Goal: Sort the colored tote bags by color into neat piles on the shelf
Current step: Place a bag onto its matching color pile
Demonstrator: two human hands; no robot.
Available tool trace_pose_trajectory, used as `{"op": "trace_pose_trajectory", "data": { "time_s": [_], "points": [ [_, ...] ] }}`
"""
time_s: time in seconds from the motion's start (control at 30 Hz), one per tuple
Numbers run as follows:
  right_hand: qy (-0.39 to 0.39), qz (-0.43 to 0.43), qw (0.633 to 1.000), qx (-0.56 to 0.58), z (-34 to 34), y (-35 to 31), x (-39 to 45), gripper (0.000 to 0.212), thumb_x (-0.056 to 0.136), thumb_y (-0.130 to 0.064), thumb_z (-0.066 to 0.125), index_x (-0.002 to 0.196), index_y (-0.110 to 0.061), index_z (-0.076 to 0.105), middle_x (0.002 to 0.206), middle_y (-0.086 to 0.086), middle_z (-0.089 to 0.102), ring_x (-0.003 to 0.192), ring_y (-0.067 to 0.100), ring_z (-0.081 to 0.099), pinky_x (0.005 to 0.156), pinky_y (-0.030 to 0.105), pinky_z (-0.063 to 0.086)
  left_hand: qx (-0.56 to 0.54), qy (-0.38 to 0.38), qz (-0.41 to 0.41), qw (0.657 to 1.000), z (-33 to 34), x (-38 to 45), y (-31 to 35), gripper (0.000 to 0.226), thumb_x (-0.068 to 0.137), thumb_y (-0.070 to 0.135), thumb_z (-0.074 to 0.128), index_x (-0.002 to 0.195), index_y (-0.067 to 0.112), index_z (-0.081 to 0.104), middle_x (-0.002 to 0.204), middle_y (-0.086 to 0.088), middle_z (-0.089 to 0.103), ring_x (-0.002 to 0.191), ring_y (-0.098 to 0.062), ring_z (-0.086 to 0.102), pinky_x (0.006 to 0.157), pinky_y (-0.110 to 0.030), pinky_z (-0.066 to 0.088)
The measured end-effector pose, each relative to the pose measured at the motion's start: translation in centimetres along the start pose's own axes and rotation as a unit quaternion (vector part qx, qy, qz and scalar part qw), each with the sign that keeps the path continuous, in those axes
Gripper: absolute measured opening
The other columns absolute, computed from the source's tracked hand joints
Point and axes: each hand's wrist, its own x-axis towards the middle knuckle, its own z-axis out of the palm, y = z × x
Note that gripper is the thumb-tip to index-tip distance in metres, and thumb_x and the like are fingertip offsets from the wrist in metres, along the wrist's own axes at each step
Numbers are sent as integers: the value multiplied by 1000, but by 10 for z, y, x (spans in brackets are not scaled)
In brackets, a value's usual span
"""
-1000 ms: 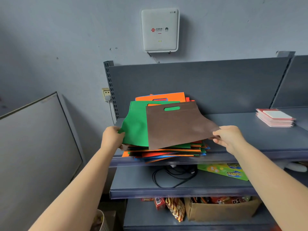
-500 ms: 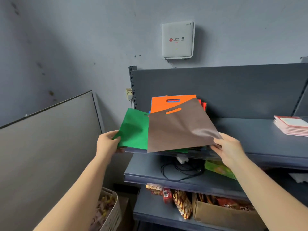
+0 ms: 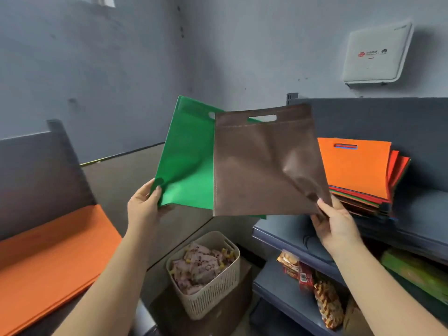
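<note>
My left hand (image 3: 145, 207) pinches the lower left corner of a green tote bag (image 3: 186, 166), held up in the air left of the shelf. My right hand (image 3: 337, 224) pinches the lower right corner of a brown tote bag (image 3: 264, 166), which overlaps the green one in front. A mixed stack of tote bags (image 3: 356, 170) with an orange one on top lies on the grey shelf (image 3: 417, 214) at the right. An orange pile (image 3: 48, 258) lies on a surface at the lower left.
A beige basket (image 3: 206, 294) of small packets stands on a box on the floor below the bags. Snack packs (image 3: 305, 275) fill the lower shelves. A white wall box (image 3: 375, 54) hangs above the shelf. A dark panel (image 3: 36, 170) stands at the left.
Both bags have been lifted off the stack and swung to the left, away from the shelf. My view has turned left, bringing the orange pile and the basket into sight.
</note>
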Motion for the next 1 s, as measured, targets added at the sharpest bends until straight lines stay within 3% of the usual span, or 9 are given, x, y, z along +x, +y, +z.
{"op": "trace_pose_trajectory", "data": {
  "time_s": [0.13,0.3,0.43,0.57,0.67,1.0],
  "points": [
    [-65,48,997,20,57,40,-23,29,97,-1,44,98,-23,63,74,-11,73,64,1,68,52,13,51,-4,80,36,996,-74,-25,41,25,97,4,47,119,12,57,91,-2,63,57,-1,61,44,-18,50],
    [-126,134,981,62,129,95,-75,30,97,-2,45,89,-20,67,71,-8,72,62,3,68,50,15,52,-4,183,70,981,-178,-73,94,17,99,10,46,104,15,61,92,-3,65,63,-4,66,52,-22,56],
    [-197,188,957,96,185,138,-140,49,96,1,45,69,-23,78,77,-3,74,68,7,70,52,16,53,-1,285,98,954,-264,-119,136,19,100,11,46,94,18,62,81,2,66,55,-3,64,46,-19,51],
    [-245,229,937,98,232,174,-211,49,95,2,44,70,-23,77,76,-3,74,68,6,70,53,17,53,14,357,119,927,-341,-174,174,20,100,11,46,89,18,61,65,10,69,50,-2,61,41,-16,48],
    [-275,269,916,111,257,200,-263,44,96,2,43,77,-20,76,79,-3,74,71,7,71,55,17,55,21,401,128,907,-391,-217,199,19,99,13,46,90,21,61,64,12,69,50,-2,62,41,-16,48],
    [-367,386,841,97,322,272,-419,53,96,1,42,67,-25,77,77,-5,74,70,5,70,58,16,54,12,541,159,826,-503,-353,255,20,99,13,47,91,23,61,70,11,73,62,-4,69,46,-21,52]
  ]
}}
